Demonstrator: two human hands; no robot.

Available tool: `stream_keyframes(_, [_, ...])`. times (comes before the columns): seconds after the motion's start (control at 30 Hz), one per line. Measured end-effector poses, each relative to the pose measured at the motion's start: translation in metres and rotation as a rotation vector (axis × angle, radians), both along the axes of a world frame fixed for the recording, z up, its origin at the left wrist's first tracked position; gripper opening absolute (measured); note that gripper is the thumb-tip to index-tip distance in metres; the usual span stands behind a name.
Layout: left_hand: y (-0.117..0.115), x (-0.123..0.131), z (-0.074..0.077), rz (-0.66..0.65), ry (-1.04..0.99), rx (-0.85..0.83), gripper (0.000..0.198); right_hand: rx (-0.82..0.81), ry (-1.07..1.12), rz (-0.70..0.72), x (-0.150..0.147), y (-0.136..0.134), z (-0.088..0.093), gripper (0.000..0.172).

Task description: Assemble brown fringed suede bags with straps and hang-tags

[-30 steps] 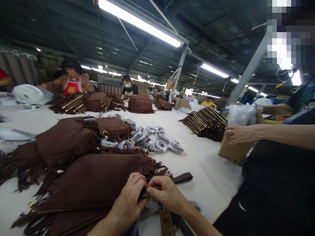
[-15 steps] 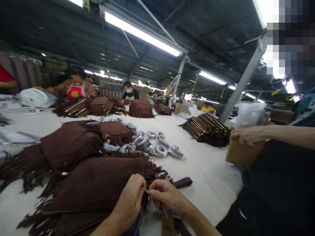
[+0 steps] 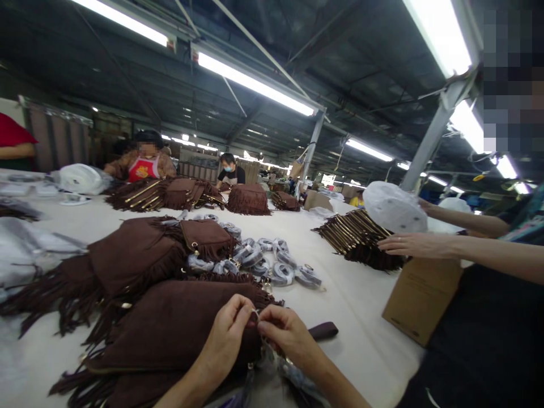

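Observation:
At the right end of a brown fringed bag (image 3: 174, 320), my left hand (image 3: 229, 328) and my right hand (image 3: 283, 331) pinch a thin, pale string between their fingertips. The hands are close together, and the string forms a small loop between them. Clear plastic and some small metal parts lie under my right hand. A brown strap loop (image 3: 323, 331) sticks out to the right of the hands. Beyond the bag lie several wrapped coiled straps (image 3: 283, 273), beside more brown fringed bags (image 3: 136, 252).
A co-worker's hand (image 3: 419, 245) rests over a cardboard box (image 3: 423, 297) at the right, near white plastic (image 3: 393, 207). Bags with gold bars (image 3: 355, 232) are stacked beside it. Other people sit across the white table (image 3: 352, 317).
My fingertips have risen slightly, and the string now shows as a loop. The co-worker's box stands more in view, with a second arm and puffed white plastic above it. The camera view has shifted.

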State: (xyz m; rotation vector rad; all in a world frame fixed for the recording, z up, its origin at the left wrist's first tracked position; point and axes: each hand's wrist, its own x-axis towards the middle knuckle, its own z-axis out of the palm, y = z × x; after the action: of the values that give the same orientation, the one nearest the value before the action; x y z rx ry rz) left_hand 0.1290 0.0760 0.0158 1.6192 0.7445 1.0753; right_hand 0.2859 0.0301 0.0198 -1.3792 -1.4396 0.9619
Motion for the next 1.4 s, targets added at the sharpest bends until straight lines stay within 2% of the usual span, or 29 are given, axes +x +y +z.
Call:
stream_keyframes(0.07, [0.001, -0.001, -0.004, -0.047, 0.052, -0.046, 0.019, -0.051, 0.1, -0.025, 0.003, 0.002, -0.004, 0.033])
stream_keyframes(0.17, [0.0, 0.001, -0.011, -0.065, 0.15, 0.056, 0.012, -0.028, 0.144, -0.044, 0.004, 0.003, -0.008, 0.04])
stream_keyframes(0.23, [-0.002, 0.005, -0.013, -0.045, 0.167, 0.108, 0.012, 0.023, 0.139, -0.047, 0.003, 0.003, -0.01, 0.04])
stream_keyframes(0.43, [-0.004, 0.014, -0.017, 0.029, 0.2, 0.126, 0.02, 0.074, 0.059, -0.081, 0.002, 0.005, -0.016, 0.037])
stream_keyframes(0.67, [-0.001, 0.014, -0.018, 0.065, 0.222, 0.13, 0.016, 0.168, -0.003, -0.086, 0.001, 0.007, -0.017, 0.028])
stream_keyframes(0.73, [0.0, 0.013, -0.016, 0.06, 0.167, 0.072, 0.014, 0.16, -0.013, -0.092, 0.001, 0.007, -0.018, 0.027])
stream_keyframes(0.83, [0.004, 0.013, -0.012, -0.007, 0.027, -0.149, 0.011, 0.103, 0.019, -0.076, 0.002, 0.008, -0.02, 0.025])
stream_keyframes(0.9, [0.009, 0.012, -0.011, -0.067, -0.028, -0.279, 0.01, 0.014, 0.073, -0.035, 0.004, 0.008, -0.019, 0.028])
stream_keyframes(1.03, [0.016, 0.011, -0.012, -0.127, -0.088, -0.412, 0.01, -0.112, 0.119, 0.107, 0.011, 0.002, -0.007, 0.026])
stream_keyframes(1.1, [0.018, 0.01, -0.013, -0.155, -0.133, -0.474, 0.01, -0.162, 0.064, 0.189, 0.013, -0.003, 0.001, 0.023])
stream_keyframes(1.17, [0.018, 0.008, -0.013, -0.188, -0.178, -0.526, 0.01, -0.165, -0.079, 0.209, 0.014, -0.009, 0.008, 0.022])
stream_keyframes(1.3, [0.018, 0.003, -0.008, -0.254, -0.275, -0.604, 0.01, 0.002, -0.534, 0.08, 0.008, -0.017, 0.014, 0.02])
stream_keyframes(1.4, [0.019, -0.002, -0.006, -0.313, -0.345, -0.645, 0.01, 0.019, -0.688, 0.016, 0.003, -0.021, 0.02, 0.018])
